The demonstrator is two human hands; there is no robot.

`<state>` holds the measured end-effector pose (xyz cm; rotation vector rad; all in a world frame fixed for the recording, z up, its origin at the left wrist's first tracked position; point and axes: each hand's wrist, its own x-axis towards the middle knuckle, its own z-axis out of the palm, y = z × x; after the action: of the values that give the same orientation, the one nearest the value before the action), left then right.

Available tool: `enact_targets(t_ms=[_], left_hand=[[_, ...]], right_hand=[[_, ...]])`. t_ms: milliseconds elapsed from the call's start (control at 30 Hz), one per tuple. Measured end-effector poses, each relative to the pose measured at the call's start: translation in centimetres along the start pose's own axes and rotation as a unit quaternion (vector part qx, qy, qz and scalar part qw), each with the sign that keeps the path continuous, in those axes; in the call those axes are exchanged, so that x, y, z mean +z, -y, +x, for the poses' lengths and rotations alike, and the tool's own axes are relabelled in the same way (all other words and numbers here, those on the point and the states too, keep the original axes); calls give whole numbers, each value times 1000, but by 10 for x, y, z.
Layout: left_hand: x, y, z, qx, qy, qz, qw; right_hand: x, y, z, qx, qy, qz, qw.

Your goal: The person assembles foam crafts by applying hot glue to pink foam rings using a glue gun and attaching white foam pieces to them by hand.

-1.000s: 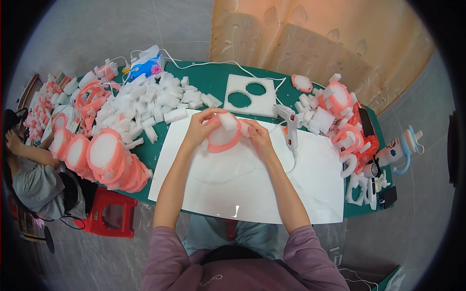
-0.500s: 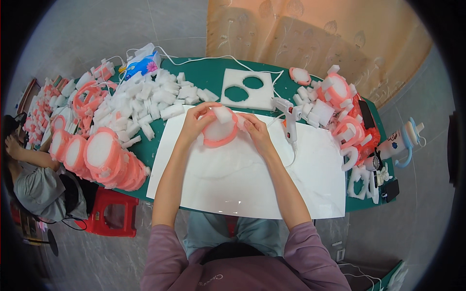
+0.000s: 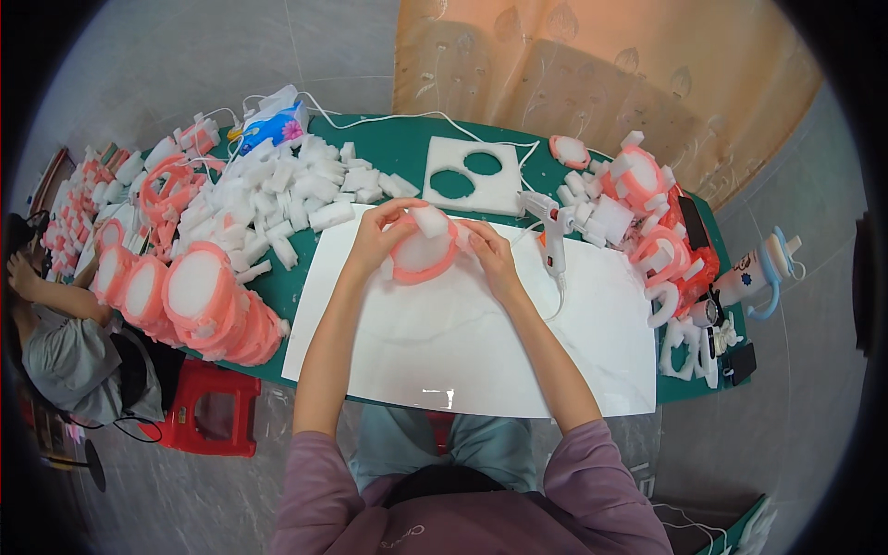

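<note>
A round white foam piece with a pink foam rim (image 3: pixel 422 254) is held between both hands above a glossy white board (image 3: pixel 435 347). My left hand (image 3: pixel 376 239) is closed on its left edge, fingers over the top. My right hand (image 3: pixel 492 256) pinches the right edge, at a small pale block beside the rim. A white foam block (image 3: pixel 429 221) stands at the top of the rim, and another sits low on the left, partly behind my left hand. To the right of my right hand, a white hot glue gun (image 3: pixel 553 242) rests on the board, its cord trailing.
White foam blocks (image 3: pixel 287 190) are heaped at the left of the green table (image 3: pixel 370 131). Nearer stand stacked pink-rimmed discs (image 3: pixel 194 282). A foam sheet with two round holes (image 3: pixel 435 153) lies behind. Pink foam parts and a bottle (image 3: pixel 745 276) are at right. Another person (image 3: pixel 69 356) sits left.
The view has shifted slightly. Both hands keep hold of the pink-rimmed foam piece, which has turned only a little; nothing has been let go.
</note>
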<state>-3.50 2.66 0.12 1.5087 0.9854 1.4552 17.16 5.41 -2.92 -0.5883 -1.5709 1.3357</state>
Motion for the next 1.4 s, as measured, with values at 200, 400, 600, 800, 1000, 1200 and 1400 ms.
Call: enact_targets(t_ms=[200, 400, 600, 800, 1000, 1200, 1400], left_hand=[[-3, -5, -1, -3, 3, 9, 1000], [-3, -7, -3, -13, -2, -1, 1000], [-3, -9, -2, -12, 10, -26, 1000], [-4, -9, -2, -21, 12, -26, 999], [-2, -10, -2, -21, 8, -28, 999], [-6, -7, -2, -22, 9, -19, 1000], [-6, -5, -2, -17, 12, -21, 1000]], right_hand=[[1, 1, 1, 12, 2, 13, 1000], [2, 2, 1, 30, -2, 23, 999], [1, 5, 1, 30, 2, 35, 999], [1, 9, 0, 32, 1, 31, 999], [0, 8, 0, 37, 0, 33, 999], [2, 10, 0, 42, 1, 41, 998], [0, 6, 0, 36, 6, 9, 999]])
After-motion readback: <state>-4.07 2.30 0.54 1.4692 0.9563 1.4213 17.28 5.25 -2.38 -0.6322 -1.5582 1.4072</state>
